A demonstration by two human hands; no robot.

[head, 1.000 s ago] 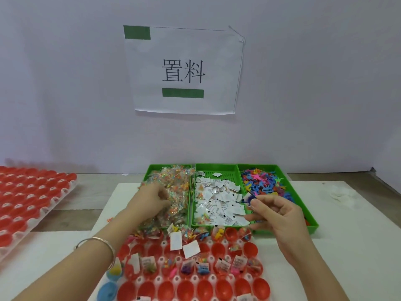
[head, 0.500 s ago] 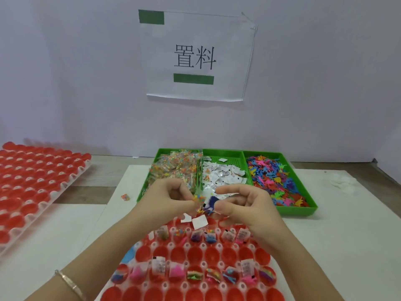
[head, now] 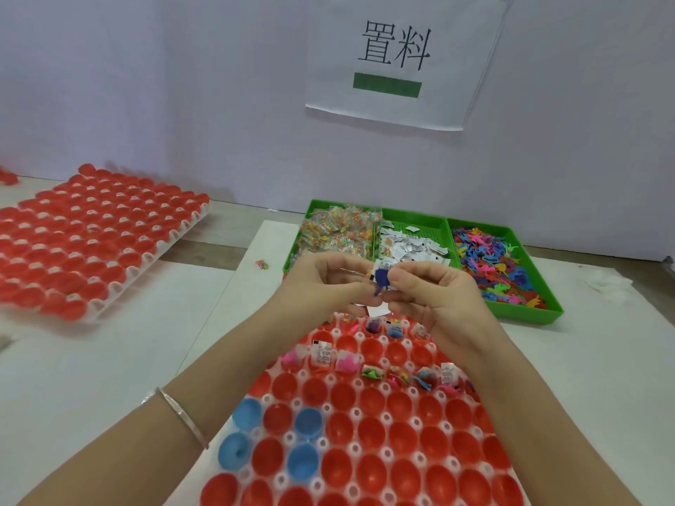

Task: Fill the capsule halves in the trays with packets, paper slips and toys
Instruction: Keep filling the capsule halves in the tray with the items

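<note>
Both hands meet above the far edge of the tray (head: 385,387). The left hand (head: 328,283) pinches a paper slip (head: 382,266), and the right hand (head: 438,297) pinches a blue toy (head: 381,281) against it. Both items appear near weightless. The slip is thin and likely creases; the toy looks small and pliable. Use a fingertip hold at the edges, releasing low over an empty capsule half (head: 376,350).

Left forearm (head: 204,388): bare, entering from the near left, angled far and to the right. Right forearm (head: 518,403): bare, entering from the near right, angled far and to the left. Left hand (head: 325,286): raised at centre, fingers curled, tips meeting the right hand's; what it holds cannot be told. Right hand (head: 438,297): raised just beside it, thumb and forefinger pinching a small blue toy (head: 381,282).
</note>
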